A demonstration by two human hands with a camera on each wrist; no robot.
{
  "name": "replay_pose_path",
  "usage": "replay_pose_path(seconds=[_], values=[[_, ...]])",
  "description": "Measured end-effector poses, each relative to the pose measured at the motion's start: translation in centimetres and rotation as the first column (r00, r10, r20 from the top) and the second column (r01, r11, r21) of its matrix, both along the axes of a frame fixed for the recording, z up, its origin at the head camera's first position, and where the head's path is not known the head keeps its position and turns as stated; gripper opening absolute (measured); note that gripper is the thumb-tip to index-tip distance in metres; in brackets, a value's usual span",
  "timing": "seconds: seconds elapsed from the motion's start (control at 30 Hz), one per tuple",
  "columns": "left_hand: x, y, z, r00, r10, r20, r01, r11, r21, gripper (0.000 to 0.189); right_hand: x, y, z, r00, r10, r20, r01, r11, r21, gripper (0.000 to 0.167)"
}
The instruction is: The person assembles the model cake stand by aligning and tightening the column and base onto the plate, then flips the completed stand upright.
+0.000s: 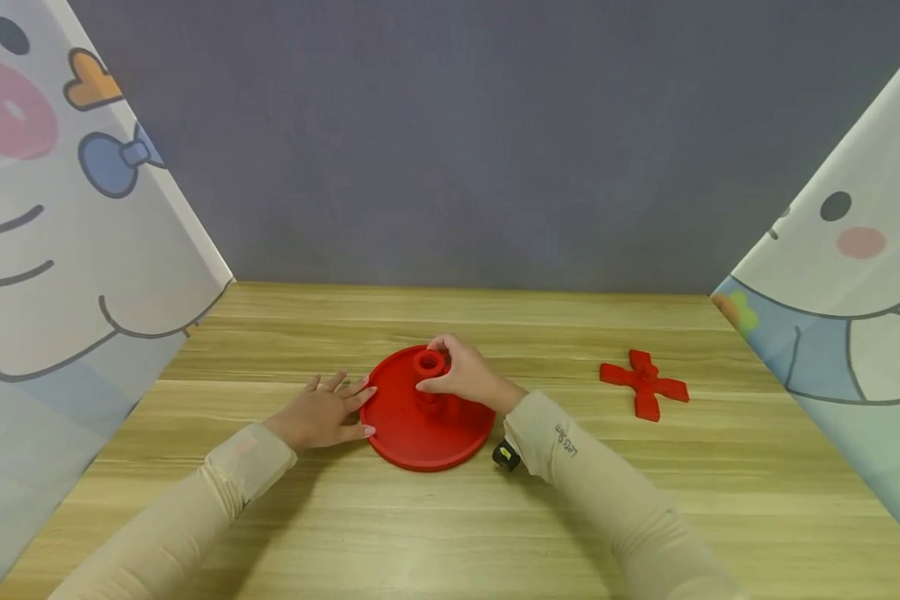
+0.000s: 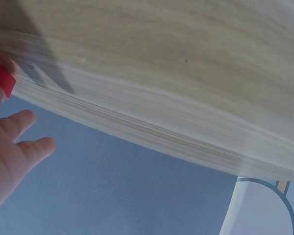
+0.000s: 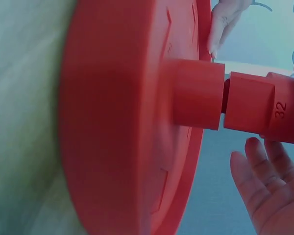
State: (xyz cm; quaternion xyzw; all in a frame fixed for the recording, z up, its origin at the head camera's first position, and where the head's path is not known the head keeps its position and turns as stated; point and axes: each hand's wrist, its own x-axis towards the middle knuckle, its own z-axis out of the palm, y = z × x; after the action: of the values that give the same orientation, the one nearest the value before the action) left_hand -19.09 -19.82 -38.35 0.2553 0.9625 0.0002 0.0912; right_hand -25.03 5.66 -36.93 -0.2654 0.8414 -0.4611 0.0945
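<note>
A round red plate point(image 1: 393, 429) with a raised rim lies on the table. Its short central post point(image 3: 198, 95) shows in the right wrist view. My right hand point(image 1: 471, 377) grips a hollow red cylinder point(image 1: 428, 363) between thumb and fingers, upright over the plate's middle. Marked 32, the cylinder stands in line with the post, with a narrow dark gap between their wider parts. Whether they are joined cannot be told. My left hand point(image 1: 321, 414) rests its spread fingertips on the plate's left rim. In the left wrist view, only a bit of red rim point(image 2: 1, 78) shows by the fingers.
A flat red cross-shaped piece point(image 1: 646, 386) with a small central knob lies on the table to the right. A small black device point(image 1: 506, 455) sits at the right cuff. A grey wall point(image 1: 450, 150) and cartoon-printed side panels border the wooden tabletop point(image 1: 390, 533).
</note>
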Motion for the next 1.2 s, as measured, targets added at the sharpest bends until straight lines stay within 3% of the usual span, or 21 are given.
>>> replay_pose_path(seconds=[0.2,0.47,0.77,0.97,1.03,1.2], values=[[0.0,0.0,-0.2,1.000,-0.011,-0.011,0.011,1.000,-0.004,0.072,0.2,0.4,-0.3,0.998,0.023,0.055,-0.021,0.999,-0.033,0.075],[0.1,0.0,-0.3,0.999,-0.021,-0.030,0.022,1.000,0.004,0.070,0.6,1.1,-1.0,0.997,0.052,0.050,-0.041,0.978,-0.204,0.050],[0.1,0.0,-0.4,1.000,-0.013,-0.019,0.014,1.000,0.016,0.071,0.8,0.4,-1.3,0.998,-0.030,0.063,0.043,0.976,-0.212,0.047],[0.1,-0.4,-0.6,0.999,-0.012,-0.030,0.013,1.000,0.017,0.072,0.8,0.1,-1.4,0.997,-0.073,0.004,0.072,0.974,-0.214,0.045],[0.1,-0.4,-0.6,0.999,-0.015,-0.034,0.016,1.000,0.022,0.071,0.8,0.1,-1.4,0.998,-0.063,-0.016,0.057,0.970,-0.234,0.043],[0.2,-0.2,-0.6,0.999,-0.014,-0.029,0.015,0.999,0.036,0.072,0.8,0.6,-1.3,0.998,0.017,0.053,0.000,0.949,-0.316,0.042]])
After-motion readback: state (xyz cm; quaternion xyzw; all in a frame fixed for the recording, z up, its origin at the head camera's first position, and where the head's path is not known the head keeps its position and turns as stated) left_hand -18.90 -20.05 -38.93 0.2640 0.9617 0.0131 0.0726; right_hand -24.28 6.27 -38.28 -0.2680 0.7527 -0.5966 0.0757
